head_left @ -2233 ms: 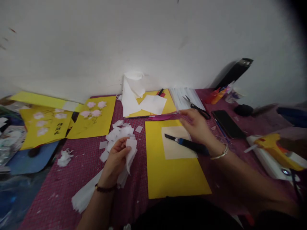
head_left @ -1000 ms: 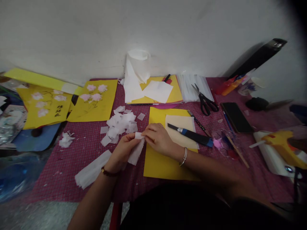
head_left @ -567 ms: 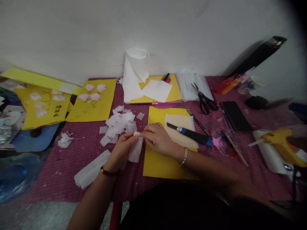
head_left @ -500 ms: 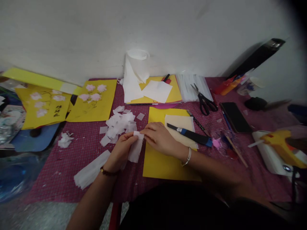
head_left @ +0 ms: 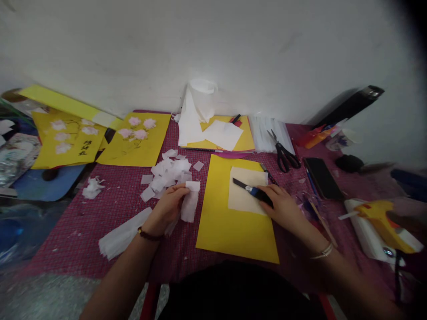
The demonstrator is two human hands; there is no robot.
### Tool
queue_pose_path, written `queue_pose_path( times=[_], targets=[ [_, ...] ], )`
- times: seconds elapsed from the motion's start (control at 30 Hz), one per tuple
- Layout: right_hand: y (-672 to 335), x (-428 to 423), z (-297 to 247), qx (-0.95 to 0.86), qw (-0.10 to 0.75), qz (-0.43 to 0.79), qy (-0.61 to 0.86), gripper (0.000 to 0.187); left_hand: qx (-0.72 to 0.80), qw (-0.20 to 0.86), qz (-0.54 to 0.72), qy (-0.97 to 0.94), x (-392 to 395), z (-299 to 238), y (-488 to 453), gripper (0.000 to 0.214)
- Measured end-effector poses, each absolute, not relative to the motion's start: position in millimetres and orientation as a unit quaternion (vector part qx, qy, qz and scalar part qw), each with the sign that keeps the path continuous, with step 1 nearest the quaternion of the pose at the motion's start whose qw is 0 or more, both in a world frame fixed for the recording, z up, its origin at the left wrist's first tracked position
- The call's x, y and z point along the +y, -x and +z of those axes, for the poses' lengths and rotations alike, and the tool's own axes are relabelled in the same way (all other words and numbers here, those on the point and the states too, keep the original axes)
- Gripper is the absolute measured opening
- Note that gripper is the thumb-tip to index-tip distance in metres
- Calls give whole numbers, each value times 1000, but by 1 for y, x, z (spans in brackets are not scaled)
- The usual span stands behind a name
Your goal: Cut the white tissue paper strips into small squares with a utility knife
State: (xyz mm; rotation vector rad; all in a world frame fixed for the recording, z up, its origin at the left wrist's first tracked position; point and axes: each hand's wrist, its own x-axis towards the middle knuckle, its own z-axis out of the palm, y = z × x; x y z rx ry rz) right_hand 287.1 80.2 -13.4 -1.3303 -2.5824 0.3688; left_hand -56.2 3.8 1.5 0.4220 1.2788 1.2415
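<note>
A checked tablecloth [head_left: 83, 231] spreads before us, bearing a yellow sheet [head_left: 233, 231] topped by a cream square [head_left: 243, 202]. A white paper heap [head_left: 168, 172] lies left of it. Our right hand [head_left: 283, 209] wraps its fingers round a utility knife [head_left: 256, 192] over the square; our left hand [head_left: 169, 205] clamps a white strip [head_left: 191, 203] beside the sheet.

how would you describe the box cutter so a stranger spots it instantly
On the plaid tablecloth, find the nearest yellow sheet. The box cutter lies slanted over the cream square on that sheet, its handle partly covered by the right hand. One straight dark blade and a blue-and-black handle set it apart from the black-handled scissors beyond.
</note>
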Motion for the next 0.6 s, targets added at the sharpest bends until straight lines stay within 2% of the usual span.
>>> queue_pose_path(
  times=[0.13, 0.23, 0.4, 0.6],
  targets=[
    [-278, 79, -7, -845, 175, 187, 470, 38, 553, 606, 537, -199, 5, 3, 59, 15],
    [-257, 77, 9, -790, 237, 297, 482, 37, 553, 609, 521, -229, 1, 7, 56, 12],
    [-195, 74, 32, -644, 237, 571, 451, 24, 581, 569, 424, -398, -10, 18, 46, 18],
    [-138, 78, 26, -539, 210, 718, 388, 20, 587, 519, 375, -494, -11, 22, 44, 23]
  ],
)
